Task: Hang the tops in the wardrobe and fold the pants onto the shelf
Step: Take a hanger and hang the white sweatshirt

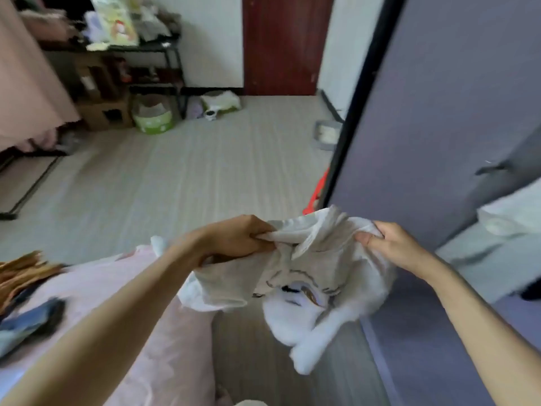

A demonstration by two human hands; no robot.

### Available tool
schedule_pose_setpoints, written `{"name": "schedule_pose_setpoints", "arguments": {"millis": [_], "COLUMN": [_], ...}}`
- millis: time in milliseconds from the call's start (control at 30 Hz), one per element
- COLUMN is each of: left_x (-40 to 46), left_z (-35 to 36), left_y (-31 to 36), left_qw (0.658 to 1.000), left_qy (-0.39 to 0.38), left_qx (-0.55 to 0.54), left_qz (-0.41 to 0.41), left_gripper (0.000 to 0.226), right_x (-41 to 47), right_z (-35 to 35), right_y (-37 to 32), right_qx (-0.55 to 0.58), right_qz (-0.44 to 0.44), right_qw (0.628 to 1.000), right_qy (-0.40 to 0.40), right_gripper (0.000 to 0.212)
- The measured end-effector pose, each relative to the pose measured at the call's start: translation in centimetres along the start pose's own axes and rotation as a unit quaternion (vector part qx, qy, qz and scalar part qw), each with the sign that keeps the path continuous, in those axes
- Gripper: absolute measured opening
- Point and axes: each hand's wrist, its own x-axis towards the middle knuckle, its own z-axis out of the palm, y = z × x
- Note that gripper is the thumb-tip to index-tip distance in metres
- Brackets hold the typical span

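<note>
A white top (310,276) with a printed drawing on its front hangs bunched in the air between my hands, above the floor beside the bed. My left hand (237,237) grips its left upper edge in a fist. My right hand (392,244) pinches the right upper edge between thumb and fingers. The grey wardrobe (445,118) stands at the right, right behind the top. On the pink bed (123,288) at the lower left lie wooden hangers (23,271) and a dark blue garment (32,320).
Open grey floor (190,177) stretches ahead to a red-brown door (284,45). A cluttered black shelf rack (123,54), cardboard boxes and a green pet bed (152,115) stand at the far left. A grey tray (328,134) and something orange (317,194) sit by the wardrobe's edge.
</note>
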Motion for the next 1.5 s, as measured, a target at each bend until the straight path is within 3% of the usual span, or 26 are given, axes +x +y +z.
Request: {"name": "schedule_pose_setpoints", "arguments": {"millis": [67, 133, 200, 267, 367, 433, 500, 600, 667, 867, 967, 1033, 1133, 1233, 1300, 1367, 1500], "left_x": [2.0, 4.4, 6.0, 8.4, 11.6, 13.9, 16.5, 19.2, 20.4, 22.3, 22.7, 23.4, 24.5, 25.0, 25.6, 26.3, 27.0], "left_z": [1.1, 2.6, 3.5, 4.8, 7.0, 8.7, 10.7, 13.0, 14.4, 17.8, 19.2, 19.9, 21.1, 21.4, 20.9, 20.6, 20.1], "left_y": [2.7, 5.3, 7.0, 8.8, 10.2, 11.1, 11.7, 12.4, 13.1, 16.2, 19.2, 21.2, 24.4, 26.6, 28.3, 30.8, 35.7], "left_qw": [0.999, 0.996, 0.992, 0.985, 0.979, 0.973, 0.964, 0.97, 0.967, 0.937, 0.929, 0.931, 0.912, 0.886, 0.871, 0.856, 0.812], "left_qy": [-0.038, -0.068, -0.082, -0.106, -0.091, -0.057, -0.015, 0.002, -0.032, -0.108, -0.162, -0.141, -0.052, -0.02, -0.011, -0.026, -0.023], "left_qx": [0.006, 0.001, -0.029, -0.028, 0.043, 0.089, 0.113, 0.061, 0.023, 0.024, 0.011, 0.023, 0.051, 0.032, 0.026, 0.037, 0.085], "left_qz": [0.029, 0.061, 0.094, 0.132, 0.177, 0.207, 0.238, 0.234, 0.252, 0.332, 0.334, 0.337, 0.404, 0.462, 0.491, 0.515, 0.577], "left_gripper": [0.012, 0.012, 0.012, 0.013, 0.02, 0.013, 0.022, 0.041, 0.054, 0.084, 0.103, 0.095, 0.04, 0.033, 0.032, 0.033, 0.036], "right_x": [-1.7, -4.3, -6.5, -8.7, -10.3, -10.9, -11.5, -11.8, -12.1, -13.6, -15.5, -17.2, -20.5, -23.7, -25.4, -27.1, -29.0], "right_z": [-1.9, -3.8, -4.7, -6.5, -8.4, -9.2, -9.9, -11.1, -12.2, -14.0, -15.2, -16.1, -18.0, -19.8, -20.6, -21.4, -23.1], "right_y": [1.7, 4.0, 5.5, 6.3, 5.7, 5.2, 4.8, 4.0, 3.3, 1.2, 1.0, 1.5, 3.8, 7.7, 10.5, 13.3, 16.7], "right_qx": [0.0, 0.012, 0.021, 0.075, 0.156, 0.138, 0.12, 0.133, 0.126, 0.08, 0.093, 0.107, 0.161, 0.206, 0.207, 0.187, 0.044], "right_qz": [0.008, 0.035, 0.052, 0.064, 0.074, 0.081, 0.082, 0.087, 0.089, 0.078, 0.074, 0.065, 0.062, 0.103, 0.167, 0.241, 0.35], "right_qw": [0.999, 0.998, 0.995, 0.98, 0.941, 0.932, 0.921, 0.891, 0.874, 0.88, 0.875, 0.861, 0.79, 0.699, 0.665, 0.663, 0.705], "right_qy": [0.038, 0.054, 0.079, 0.171, 0.291, 0.326, 0.363, 0.426, 0.46, 0.461, 0.47, 0.493, 0.588, 0.677, 0.698, 0.684, 0.615], "right_gripper": [0.021, 0.005, 0.013, 0.019, 0.018, 0.02, 0.026, 0.03, 0.027, 0.021, 0.015, 0.016, 0.018, 0.019, 0.021, 0.033, 0.026]}}
